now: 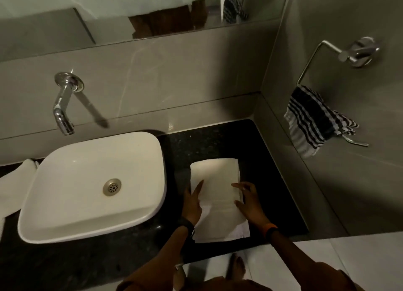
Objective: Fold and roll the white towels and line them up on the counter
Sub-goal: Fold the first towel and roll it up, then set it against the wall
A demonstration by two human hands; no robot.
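A dark speckled stone surface point(272, 181) fills the lower half of the view, bounded by pale tiled walls at the back and at the right. A white rectangular basin point(65, 203) with rounded corners sits on top of the surface at left, its round metal drain point(112, 187) near the centre of the bowl; a chrome wall-mounted tap point(63, 107) projects from the back wall above the basin's far rim. To the right of the basin, well apart from its rim, a white towel point(218, 181) lies flat on the surface, folded into a long narrow strip that runs from the front edge toward the back wall; a thinner white layer shows beneath its near end. A second white towel point(15, 186) lies partly in view at the far left, touching the basin's left side. On the right wall a chrome ring holder point(357, 51) carries a dark-and-white striped cloth point(311, 120), which hangs clear of the surface. The left hand point(193, 203) rests on the left edge of the folded towel, grip wide, fingers extended and flat on the cloth. The right hand point(249, 201) rests on the right edge, grip likewise wide, fingers spread over the cloth and a ring on one finger. A dark band point(188, 224) circles the left wrist; an orange band point(271, 229) circles the right.
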